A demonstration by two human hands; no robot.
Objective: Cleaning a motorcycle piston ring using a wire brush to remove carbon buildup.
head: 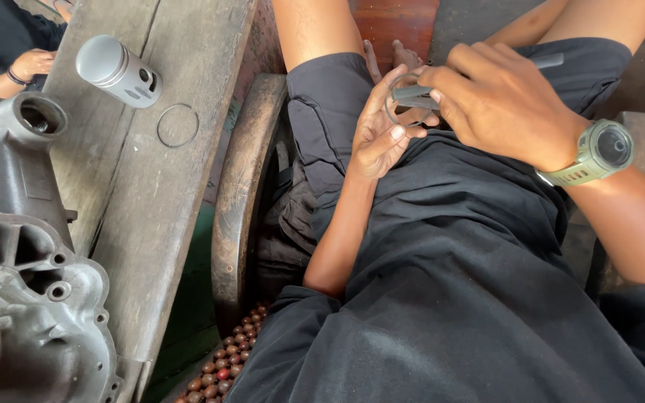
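My left hand (378, 127) holds a thin metal ring (391, 101) over my lap, its fingers curled round the ring's edge. My right hand (498, 97), with a green watch (599, 153) on the wrist, grips a flat grey tool (414, 95) whose end lies against the ring. A grey piston (117, 71) lies on its side on the wooden bench (151, 201) to my left, and a second thin ring (178, 125) rests flat beside it.
A grey metal engine casing (24, 283) fills the lower left on the bench. Another person's hand (27, 63) and black sleeve show at the top left. A curved wooden seat edge (237, 194) and brown beads (222, 362) lie beside my legs.
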